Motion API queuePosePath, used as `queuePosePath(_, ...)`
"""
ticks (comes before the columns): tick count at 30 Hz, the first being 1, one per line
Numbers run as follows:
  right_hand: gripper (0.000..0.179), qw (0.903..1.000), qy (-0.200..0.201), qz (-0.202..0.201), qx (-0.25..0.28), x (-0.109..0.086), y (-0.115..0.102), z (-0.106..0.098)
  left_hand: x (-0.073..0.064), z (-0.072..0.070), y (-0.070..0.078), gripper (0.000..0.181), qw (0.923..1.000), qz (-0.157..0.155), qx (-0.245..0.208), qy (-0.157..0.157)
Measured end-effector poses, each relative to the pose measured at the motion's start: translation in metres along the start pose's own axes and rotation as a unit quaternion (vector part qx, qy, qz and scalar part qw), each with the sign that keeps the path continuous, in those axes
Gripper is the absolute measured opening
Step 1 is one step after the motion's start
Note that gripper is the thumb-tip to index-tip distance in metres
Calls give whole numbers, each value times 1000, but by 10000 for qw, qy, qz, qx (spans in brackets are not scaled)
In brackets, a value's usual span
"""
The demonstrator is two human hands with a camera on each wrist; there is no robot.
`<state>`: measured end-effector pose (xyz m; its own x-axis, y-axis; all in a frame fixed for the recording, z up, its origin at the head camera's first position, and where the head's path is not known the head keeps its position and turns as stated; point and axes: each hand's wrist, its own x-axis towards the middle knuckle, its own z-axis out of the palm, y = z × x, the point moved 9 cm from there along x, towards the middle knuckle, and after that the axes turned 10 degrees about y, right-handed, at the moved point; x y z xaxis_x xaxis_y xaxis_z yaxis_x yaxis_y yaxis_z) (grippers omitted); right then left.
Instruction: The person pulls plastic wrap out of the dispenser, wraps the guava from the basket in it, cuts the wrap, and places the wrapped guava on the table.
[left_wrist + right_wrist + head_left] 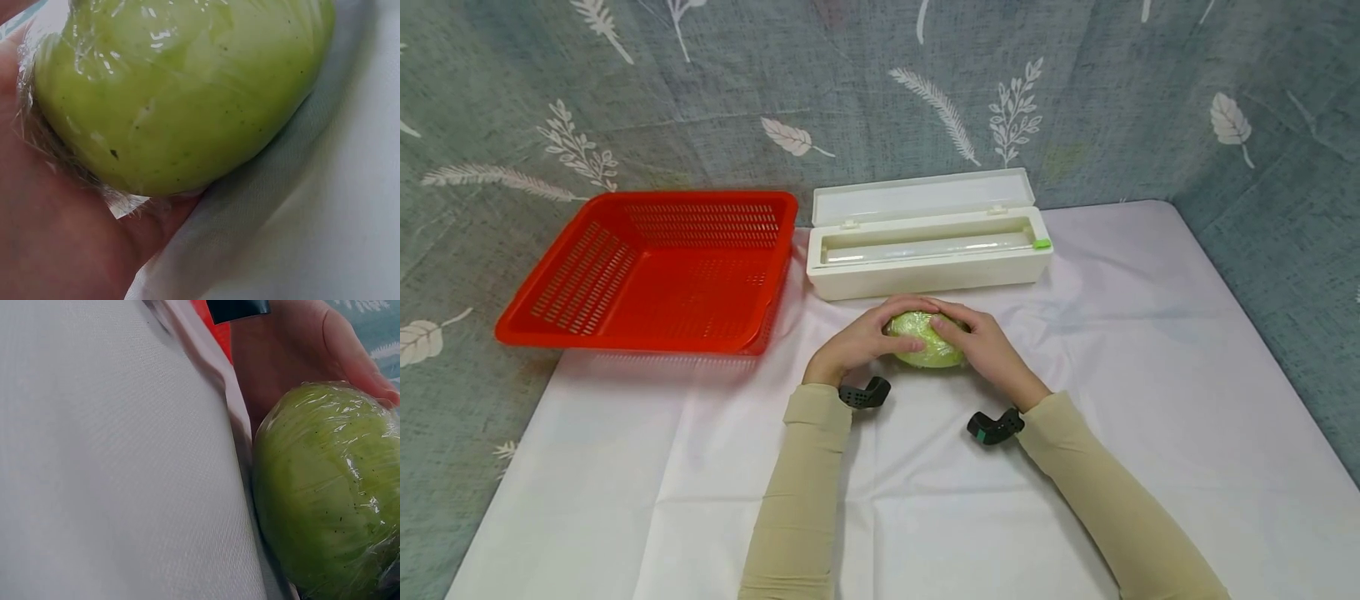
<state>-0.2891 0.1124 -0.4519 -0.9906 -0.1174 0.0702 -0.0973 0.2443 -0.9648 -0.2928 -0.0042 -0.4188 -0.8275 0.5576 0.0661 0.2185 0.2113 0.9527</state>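
A rounded, smooth green fruit [931,348] with small dark specks lies on the white cloth, wrapped in shiny clear cling film. My left hand [867,337] holds its left side, with the thumb across the front and the fingers curved behind. From the right, my right hand [988,346] grips it, its thumb on top. The fingertips of both hands come together at the back of the fruit. In the left wrist view, crinkled film bunches between the fruit [187,106] and the palm. Tight film with glossy creases covers the fruit [325,487] in the right wrist view.
Just behind the hands stands a white cling film dispenser [932,277], lid raised, with a film roll [925,249] inside and a green slider [1042,244] at its right end. A red plastic basket [647,342] sits at the left. A leaf-patterned curtain [850,100] borders the table.
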Motion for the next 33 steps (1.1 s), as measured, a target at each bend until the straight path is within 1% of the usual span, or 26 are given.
queuePosePath(2, 45, 10000, -16, -57, 59, 0, -1, 1, 0, 0, 0, 47, 10000, 34, 30, 7)
queuePosePath(5, 43, 9999, -39, -68, 134, 0, -3, 1, 0, 1, 1, 46, 9999, 165, 30, -20)
queuePosePath(8, 40, 9996, -106, -72, 252, -3, -12, 1, 1, 2, 2, 44, 9996, 261, 19, -39)
queuePosePath(12, 38, 9994, -165, -127, 271, -9, -28, 1, 1, 1, -1, 42, 9999, 156, 34, -12)
queuePosePath(14, 38, 9994, -175, -165, 248, -10, -32, 1, 1, 0, -2, 41, 9999, 111, 58, -4)
queuePosePath(16, 38, 9995, -196, -179, 178, -9, -30, 2, 1, 0, -3, 39, 9999, 82, 80, -5)
queuePosePath(20, 42, 9990, -287, -309, -167, -4, -16, 4, 0, 1, -2, 35, 9999, 97, 134, -22)
queuePosePath(24, 51, 9963, -463, -497, -521, 1, -5, 5, 0, 1, -1, 32, 9997, 136, 189, -18)
queuePosePath(29, 66, 9940, -727, -579, -573, 2, -1, 6, 1, 0, -2, 31, 9997, 110, 214, 22)
queuePosePath(33, 71, 9920, -904, -684, -557, 1, -2, 8, 1, 0, -2, 32, 9997, 125, 205, 16)
